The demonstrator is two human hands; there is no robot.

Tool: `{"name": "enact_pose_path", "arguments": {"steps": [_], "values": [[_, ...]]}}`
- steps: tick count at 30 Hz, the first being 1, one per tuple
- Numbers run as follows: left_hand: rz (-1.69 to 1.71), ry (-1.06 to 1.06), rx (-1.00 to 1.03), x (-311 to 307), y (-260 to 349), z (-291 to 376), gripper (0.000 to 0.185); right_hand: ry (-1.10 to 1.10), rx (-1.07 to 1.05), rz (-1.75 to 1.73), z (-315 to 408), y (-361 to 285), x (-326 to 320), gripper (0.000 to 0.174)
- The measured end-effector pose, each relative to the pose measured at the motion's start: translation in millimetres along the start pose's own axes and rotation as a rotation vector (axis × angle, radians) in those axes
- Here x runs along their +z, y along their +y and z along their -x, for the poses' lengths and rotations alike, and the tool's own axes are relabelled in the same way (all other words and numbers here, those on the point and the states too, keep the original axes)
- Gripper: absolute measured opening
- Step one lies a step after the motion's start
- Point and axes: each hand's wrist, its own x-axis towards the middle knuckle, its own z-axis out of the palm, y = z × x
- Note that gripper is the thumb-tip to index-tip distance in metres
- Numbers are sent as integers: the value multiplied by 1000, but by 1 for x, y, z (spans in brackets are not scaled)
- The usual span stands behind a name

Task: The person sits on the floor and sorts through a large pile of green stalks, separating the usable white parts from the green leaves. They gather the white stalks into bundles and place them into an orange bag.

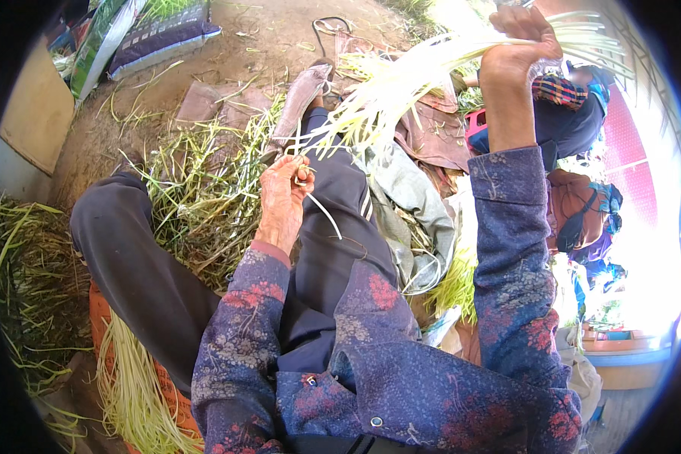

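My right hand is raised at the upper right, its fist closed around a bundle of long, pale green plant stems. The loose ends of the bundle fan down to the left, over my lower leg. Nearer the middle, my left hand pinches a few thin strands by the tips of the fan. One white stem sticks out below those fingers and hangs over my dark trousers. Bright light washes out part of the bundle, so single stems there are hard to tell apart.
Cut green and yellow plant scraps lie heaped between my legs. More pale stems rest on an orange sack at lower left. A grey-green cloth lies beside my leg. Other people sit at the right.
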Motion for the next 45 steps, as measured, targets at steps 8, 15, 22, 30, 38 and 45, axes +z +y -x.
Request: {"name": "enact_pose_path", "arguments": {"steps": [8,15,22,30,38,45], "values": [[-991,175,529,-19,-14,-8,12,-101,-222,359,31,29,53,47],[-1963,-53,347,-70,-45,9,13,-92,-380,453,13,8,75,36],[-2126,-78,422,-56,-31,17,22,-64,-203,315,5,-4,58,40],[-1871,-356,782,29,-32,32,19,7,-252,168,7,2,30,37],[-1038,-656,179,67,-54,42,35,-109,-120,-76,49,4,55,43],[-590,-444,59,75,-28,34,65,227,-258,146,87,7,95,30]]}}
